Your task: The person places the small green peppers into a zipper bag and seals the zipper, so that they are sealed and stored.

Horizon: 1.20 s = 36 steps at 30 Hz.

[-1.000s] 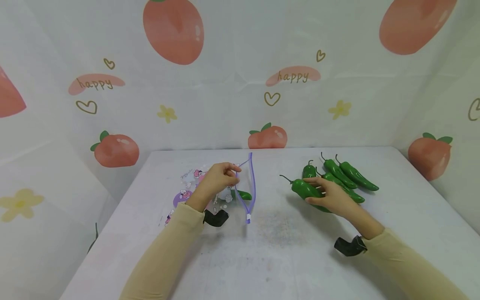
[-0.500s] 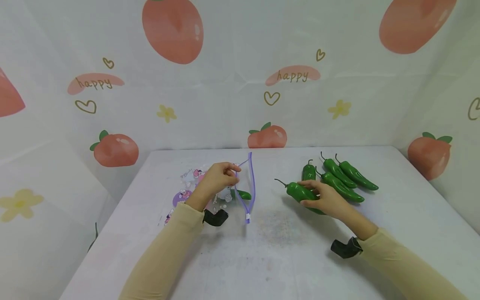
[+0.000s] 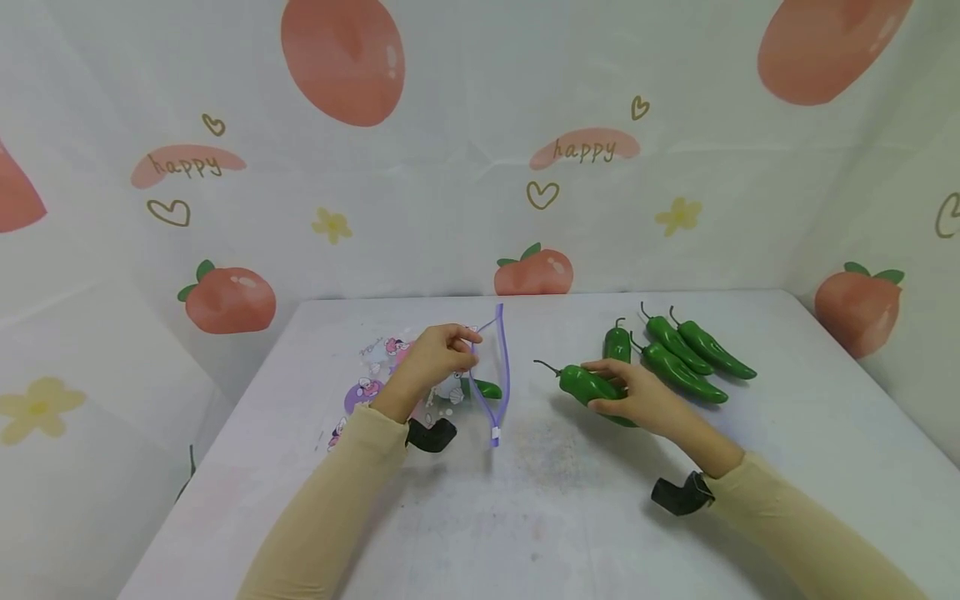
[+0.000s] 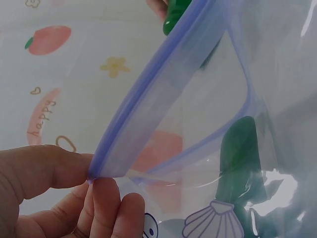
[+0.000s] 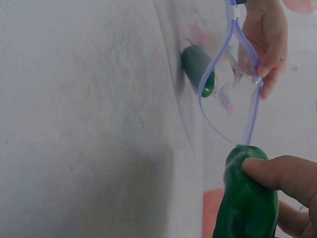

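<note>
My left hand pinches the purple zip edge of a clear printed zip bag between thumb and fingers, and the bag's mouth gapes toward the right. Inside the bag lies one green pepper, seen through the plastic. On the right, my right hand grips another green pepper above the table, its stem pointing left toward the bag mouth. In the right wrist view, the thumb presses on that held pepper, and the open bag stands beyond it, apart from it.
Several more green peppers lie at the back right of the white table. A white cloth printed with peaches hangs behind and at the sides. A purple slider sits at the near end of the bag's zip.
My right hand has carried the held pepper leftward, away from the other peppers and closer to the bag. The left hand and the bag stay in place.
</note>
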Tool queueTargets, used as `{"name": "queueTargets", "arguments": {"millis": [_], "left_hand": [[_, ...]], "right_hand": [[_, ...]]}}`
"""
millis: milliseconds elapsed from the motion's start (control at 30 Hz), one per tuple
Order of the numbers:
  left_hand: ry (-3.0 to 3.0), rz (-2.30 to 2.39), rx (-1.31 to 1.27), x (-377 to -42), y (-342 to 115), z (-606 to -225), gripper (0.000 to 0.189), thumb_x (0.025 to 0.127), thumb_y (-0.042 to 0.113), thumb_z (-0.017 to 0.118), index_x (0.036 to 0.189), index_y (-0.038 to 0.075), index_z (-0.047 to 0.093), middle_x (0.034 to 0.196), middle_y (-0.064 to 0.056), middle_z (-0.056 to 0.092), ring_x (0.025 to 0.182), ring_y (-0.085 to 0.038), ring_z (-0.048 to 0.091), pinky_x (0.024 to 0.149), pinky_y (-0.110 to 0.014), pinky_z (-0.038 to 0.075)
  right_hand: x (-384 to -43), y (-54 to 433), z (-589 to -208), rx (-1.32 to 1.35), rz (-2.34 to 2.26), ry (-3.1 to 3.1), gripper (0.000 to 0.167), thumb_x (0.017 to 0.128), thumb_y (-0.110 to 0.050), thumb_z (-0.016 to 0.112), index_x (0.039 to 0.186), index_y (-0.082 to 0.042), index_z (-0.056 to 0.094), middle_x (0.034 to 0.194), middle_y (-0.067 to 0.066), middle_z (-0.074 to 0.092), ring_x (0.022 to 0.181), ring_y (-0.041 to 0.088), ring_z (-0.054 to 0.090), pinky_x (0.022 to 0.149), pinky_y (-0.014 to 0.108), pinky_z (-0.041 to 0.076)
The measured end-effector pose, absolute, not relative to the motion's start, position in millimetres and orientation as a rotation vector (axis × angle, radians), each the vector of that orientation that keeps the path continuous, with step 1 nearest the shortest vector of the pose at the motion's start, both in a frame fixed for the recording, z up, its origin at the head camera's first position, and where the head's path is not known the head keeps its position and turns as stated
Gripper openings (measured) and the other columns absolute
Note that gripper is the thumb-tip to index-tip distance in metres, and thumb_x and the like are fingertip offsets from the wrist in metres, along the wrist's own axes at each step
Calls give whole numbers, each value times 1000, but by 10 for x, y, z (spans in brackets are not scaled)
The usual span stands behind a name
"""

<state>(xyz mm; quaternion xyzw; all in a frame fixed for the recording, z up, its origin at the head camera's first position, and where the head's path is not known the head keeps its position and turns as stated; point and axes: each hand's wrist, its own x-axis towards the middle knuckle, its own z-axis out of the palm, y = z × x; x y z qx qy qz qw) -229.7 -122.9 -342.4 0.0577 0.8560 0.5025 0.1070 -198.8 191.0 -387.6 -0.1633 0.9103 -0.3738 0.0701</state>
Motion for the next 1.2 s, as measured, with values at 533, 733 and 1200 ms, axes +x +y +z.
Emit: {"name": "queueTargets", "arguments": {"millis": [533, 733, 1200], "left_hand": [[2525, 1482, 181, -2307, -1232, -3436, 30, 87, 7, 65, 116, 7, 64, 85, -5, 56, 76, -17, 55, 70, -25, 48], [2536, 1458, 151, -2307, -1231, -3440, 29, 87, 9, 66, 116, 10, 65, 87, -5, 56, 79, -18, 56, 71, -26, 48], [2529, 1457, 168, -2314, -1237, -3443, 30, 87, 10, 65, 117, 9, 64, 86, -5, 57, 78, -18, 55, 70, -25, 48]], "right_hand": [[-1928, 1737, -3899, -579, -1158, 2654, 50, 84, -18, 74, 130, -7, 58, 119, 16, 64, 103, 28, 61, 85, 43, 51], [-1901, 1684, -3921, -617, -1151, 2639, 50, 83, -18, 74, 129, -7, 58, 119, 14, 65, 103, 26, 60, 84, 41, 50], [-1868, 1553, -3917, -690, -1151, 2627, 48, 83, -18, 75, 128, -9, 60, 118, 13, 64, 103, 27, 62, 85, 43, 52]]}}
